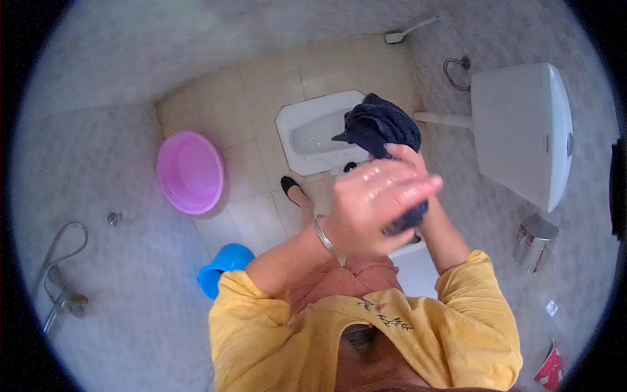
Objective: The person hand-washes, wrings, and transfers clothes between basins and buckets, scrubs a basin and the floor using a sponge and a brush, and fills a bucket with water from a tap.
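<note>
A dark navy cloth (385, 124), bunched and twisted, is held in the air with both hands. My left hand (372, 202), wet and shiny, is closed round its lower part, and a dark end of the cloth shows below the fingers. My right hand (408, 157) is mostly hidden behind the left one; its visible fingers are wrapped on the cloth just above. A bangle (328, 242) circles my left wrist. The upper bunch of cloth covers the right end of the white squat toilet (282, 127) set in the floor.
A pink basin (191, 173) and a blue bucket (225, 261) stand on the tiles at left. At right are a white cistern (513, 124) and a metal paper holder (535, 242). A hand shower (62, 304) hangs at far left. A white brush (395, 37) leans in the far corner.
</note>
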Demonstrator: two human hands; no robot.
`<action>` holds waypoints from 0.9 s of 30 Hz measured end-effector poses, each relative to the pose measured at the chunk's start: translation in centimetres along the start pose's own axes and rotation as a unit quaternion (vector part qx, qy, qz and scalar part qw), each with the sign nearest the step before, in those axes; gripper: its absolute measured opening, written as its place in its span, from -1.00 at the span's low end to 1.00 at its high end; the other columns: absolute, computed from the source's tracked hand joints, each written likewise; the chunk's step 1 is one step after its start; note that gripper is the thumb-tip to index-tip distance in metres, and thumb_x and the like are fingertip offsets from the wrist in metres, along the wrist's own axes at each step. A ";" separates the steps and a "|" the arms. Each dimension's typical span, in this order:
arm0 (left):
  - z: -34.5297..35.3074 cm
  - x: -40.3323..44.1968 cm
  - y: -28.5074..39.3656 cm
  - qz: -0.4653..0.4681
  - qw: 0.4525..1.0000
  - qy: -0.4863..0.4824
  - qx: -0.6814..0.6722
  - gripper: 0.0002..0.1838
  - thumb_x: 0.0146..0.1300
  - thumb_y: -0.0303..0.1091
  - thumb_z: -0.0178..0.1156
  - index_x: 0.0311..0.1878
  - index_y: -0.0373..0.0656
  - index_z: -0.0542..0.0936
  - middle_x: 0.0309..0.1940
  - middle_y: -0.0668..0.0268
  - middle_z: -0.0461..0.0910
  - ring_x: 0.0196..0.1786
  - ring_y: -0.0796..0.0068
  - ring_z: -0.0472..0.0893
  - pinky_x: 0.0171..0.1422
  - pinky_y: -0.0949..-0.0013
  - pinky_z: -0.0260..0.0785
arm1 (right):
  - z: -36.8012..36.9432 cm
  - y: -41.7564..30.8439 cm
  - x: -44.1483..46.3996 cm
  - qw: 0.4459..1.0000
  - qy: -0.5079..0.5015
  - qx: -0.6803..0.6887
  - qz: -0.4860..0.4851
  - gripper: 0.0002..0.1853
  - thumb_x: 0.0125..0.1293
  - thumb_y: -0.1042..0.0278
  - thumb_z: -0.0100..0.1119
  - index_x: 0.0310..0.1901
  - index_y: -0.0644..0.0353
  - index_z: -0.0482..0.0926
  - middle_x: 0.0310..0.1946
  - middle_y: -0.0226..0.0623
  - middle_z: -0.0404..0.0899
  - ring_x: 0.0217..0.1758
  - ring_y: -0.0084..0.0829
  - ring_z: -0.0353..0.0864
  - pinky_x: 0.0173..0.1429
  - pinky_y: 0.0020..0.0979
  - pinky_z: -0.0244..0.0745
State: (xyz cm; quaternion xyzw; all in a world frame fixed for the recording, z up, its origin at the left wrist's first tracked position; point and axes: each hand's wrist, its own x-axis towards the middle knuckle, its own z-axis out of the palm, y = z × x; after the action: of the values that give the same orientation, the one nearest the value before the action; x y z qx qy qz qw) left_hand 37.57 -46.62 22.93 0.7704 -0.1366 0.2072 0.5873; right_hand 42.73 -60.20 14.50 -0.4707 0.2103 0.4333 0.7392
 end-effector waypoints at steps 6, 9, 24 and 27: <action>3.1 -1.5 2.1 0.140 0.987 -0.044 0.061 -0.67 -0.35 -0.40 0.14 -0.35 -0.18 0.53 -0.48 0.25 0.46 -0.40 0.31 0.49 -0.29 0.33 0.41 | 4.7 -4.2 -2.3 0.984 -0.050 -0.164 0.053 -0.46 -0.28 0.29 0.16 -0.13 0.28 0.39 -0.34 -0.27 0.48 -0.37 -0.45 0.46 -0.24 -0.48 0.37; 3.8 -2.4 2.3 0.166 0.980 -0.094 0.062 -0.70 -0.33 -0.37 0.10 -0.39 -0.20 0.51 -0.52 0.24 0.45 -0.44 0.33 0.46 -0.27 0.34 0.39 | 4.7 -3.7 -1.1 0.964 -0.140 -0.225 0.005 -0.41 -0.29 0.35 0.17 -0.07 0.30 0.36 -0.27 -0.28 0.46 -0.26 -0.47 0.43 -0.15 -0.50 0.33; 9.8 -11.2 -6.8 0.207 0.897 -0.344 0.185 -0.89 -0.28 -0.29 0.03 -0.68 -0.10 0.43 -0.68 0.34 0.40 -0.51 0.43 0.44 -0.43 0.41 0.27 | 1.8 4.1 5.7 0.870 -0.079 -0.486 0.019 -0.39 -0.42 0.33 0.27 -0.19 0.37 0.37 -0.39 -0.21 0.47 -0.33 -0.38 0.46 -0.16 -0.45 0.36; 12.2 -13.6 -9.2 0.193 0.879 -0.387 0.201 -0.90 -0.26 -0.31 0.03 -0.69 -0.09 0.45 -0.68 0.35 0.43 -0.49 0.41 0.46 -0.41 0.40 0.30 | -0.9 7.8 8.1 0.828 -0.038 -0.560 -0.009 -0.36 -0.45 0.27 0.28 -0.20 0.39 0.38 -0.35 -0.11 0.49 -0.28 -0.24 0.48 -0.13 -0.40 0.37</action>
State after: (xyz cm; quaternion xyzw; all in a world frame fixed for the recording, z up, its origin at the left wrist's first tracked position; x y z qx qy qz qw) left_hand 31.81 -56.29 5.87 0.8488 -0.4548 0.0246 0.2686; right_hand 40.64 -56.01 4.28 -0.7891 -0.1006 0.4871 0.3604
